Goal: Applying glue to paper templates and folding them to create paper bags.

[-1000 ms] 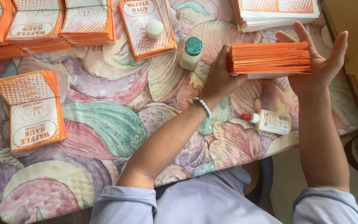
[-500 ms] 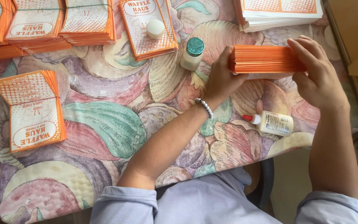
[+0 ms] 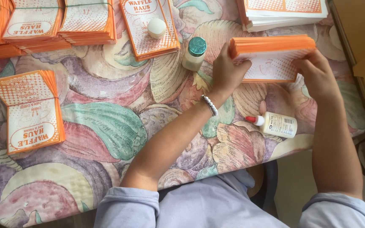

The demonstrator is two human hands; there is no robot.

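Both hands hold one thick stack of orange-and-white paper bags (image 3: 271,59), tilted up on its long edge above the table's right side. My left hand (image 3: 227,69) grips the stack's left end; a beaded bracelet sits on that wrist. My right hand (image 3: 317,76) holds the right end, fingers curled over its face. A small white glue bottle with a red tip (image 3: 275,123) lies flat on the table just below the stack.
A jar with a teal lid (image 3: 194,52) stands left of the stack. More bag stacks lie along the far edge (image 3: 43,23), at far right (image 3: 284,12) and at left (image 3: 30,109). A white round lid (image 3: 156,28) rests on one stack. The floral tablecloth (image 3: 106,126) covers the table.
The stack has turned from edge-on and flat to tilted, showing its printed face. My right hand went from an open palm against the end to a closed grip over it.
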